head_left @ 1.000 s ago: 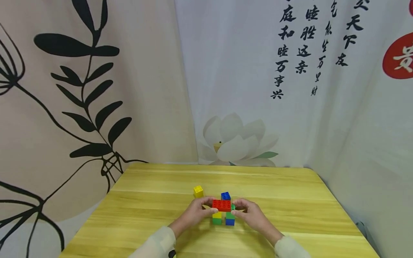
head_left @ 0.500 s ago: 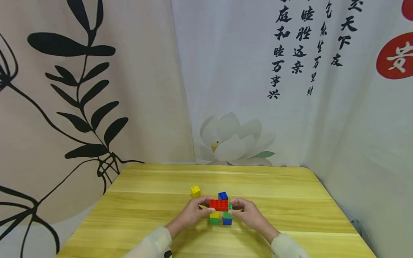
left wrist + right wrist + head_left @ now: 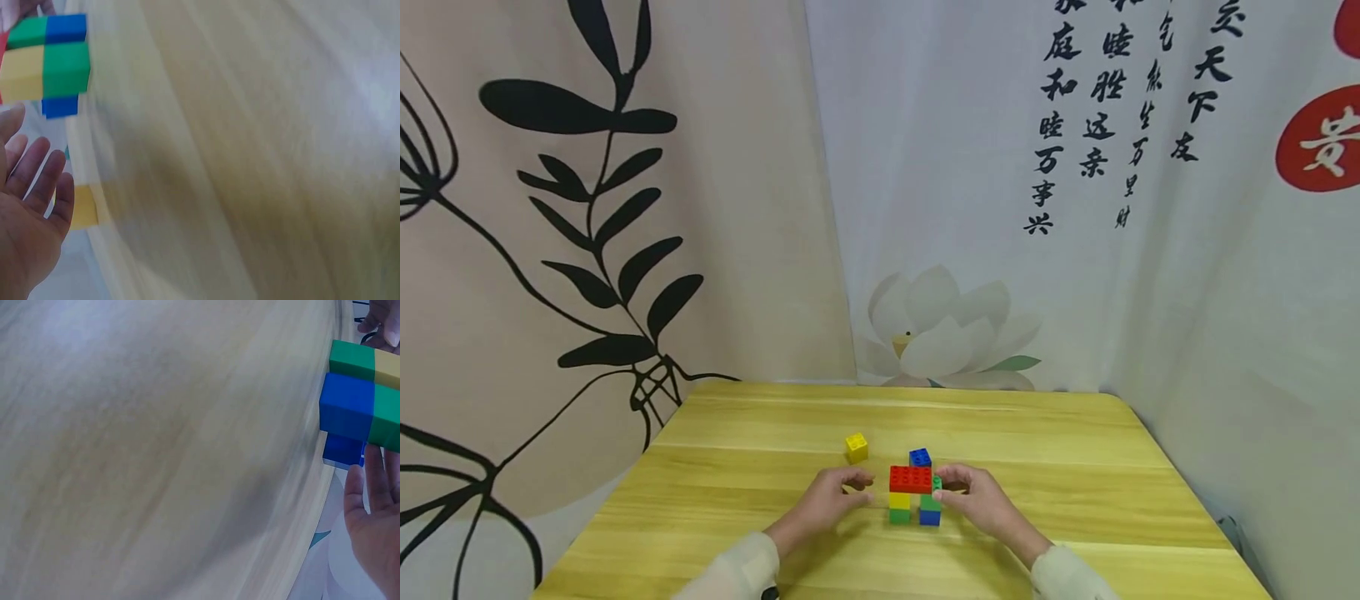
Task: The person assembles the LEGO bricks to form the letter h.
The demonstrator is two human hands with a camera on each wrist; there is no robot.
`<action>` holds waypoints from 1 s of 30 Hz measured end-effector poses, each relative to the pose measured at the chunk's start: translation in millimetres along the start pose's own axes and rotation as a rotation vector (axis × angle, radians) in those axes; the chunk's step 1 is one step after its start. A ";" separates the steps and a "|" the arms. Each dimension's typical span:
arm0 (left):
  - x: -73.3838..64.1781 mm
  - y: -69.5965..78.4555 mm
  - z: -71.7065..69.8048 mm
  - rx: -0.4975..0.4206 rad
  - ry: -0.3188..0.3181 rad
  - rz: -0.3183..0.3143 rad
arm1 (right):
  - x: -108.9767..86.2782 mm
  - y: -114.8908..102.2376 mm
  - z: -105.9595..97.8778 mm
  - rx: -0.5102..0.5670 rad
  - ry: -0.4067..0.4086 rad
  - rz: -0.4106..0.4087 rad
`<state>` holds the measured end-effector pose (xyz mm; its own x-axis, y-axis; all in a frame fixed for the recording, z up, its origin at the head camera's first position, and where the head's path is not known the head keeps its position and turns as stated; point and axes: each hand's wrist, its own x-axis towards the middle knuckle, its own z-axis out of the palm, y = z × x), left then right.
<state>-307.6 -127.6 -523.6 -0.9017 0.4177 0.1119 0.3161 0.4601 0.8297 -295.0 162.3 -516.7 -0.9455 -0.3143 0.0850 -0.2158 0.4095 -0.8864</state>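
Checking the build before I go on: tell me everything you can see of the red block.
The red block is oblong and plastic-looking, with rows of studs facing up. It lies level as a bridge, left end on the stacked yellow block, right end on the upper green block. The left hand is apart from it; whether the right hand touches it is unclear.

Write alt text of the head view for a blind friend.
A red block bridges a yellow-and-green stack and a green-and-blue stack on a wooden table. The right hand holds the latter; the left hand holds nothing. A yellow block and blue block sit behind.
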 end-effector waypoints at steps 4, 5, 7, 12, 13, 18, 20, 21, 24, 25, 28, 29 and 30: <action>1.6 -6.9 -10.8 0.022 0.075 0.003 | -0.1 0.6 -0.2 0.009 -0.003 0.003; 2.0 -9.1 -13.3 0.029 0.096 0.005 | -0.2 0.9 -0.2 0.013 -0.005 0.006; 3.3 -14.9 -17.6 0.048 0.144 0.005 | -0.4 1.6 -0.2 0.021 -0.010 0.012; 7.4 -24.6 -28.7 0.036 0.236 -0.044 | -0.2 3.4 -0.4 0.036 -0.011 0.011; 8.6 -26.1 -30.6 0.032 0.251 -0.054 | -0.1 3.7 -0.5 0.037 -0.011 0.009; 17.0 -32.9 -36.1 0.028 0.307 -0.084 | 0.5 6.2 -0.8 0.042 -0.009 0.003; 20.3 -34.9 -36.4 0.032 0.313 -0.094 | 0.6 7.2 -1.0 0.044 -0.008 0.001; 22.0 -35.7 -36.3 0.035 0.313 -0.100 | 0.7 7.7 -1.0 0.044 -0.007 0.000; 27.6 -38.5 -34.9 0.041 0.309 -0.112 | 0.8 8.3 -1.0 0.044 -0.004 -0.003; 29.8 -39.4 -34.1 0.039 0.309 -0.120 | 0.8 8.2 -1.0 0.043 -0.003 -0.001; 36.3 -40.8 -31.5 0.015 0.310 -0.138 | 0.6 7.1 -0.9 0.034 0.000 -0.004; 38.5 -40.8 -30.4 0.005 0.314 -0.148 | 0.5 6.8 -0.8 0.034 -0.001 -0.007; 40.3 -40.5 -29.6 0.001 0.319 -0.156 | 0.5 6.3 -0.5 0.033 -0.002 -0.008</action>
<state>-365.5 -152.6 -536.5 -0.9858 0.0767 0.1495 0.1678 0.4995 0.8499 -297.0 165.2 -522.1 -0.9432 -0.3195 0.0911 -0.2152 0.3785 -0.9002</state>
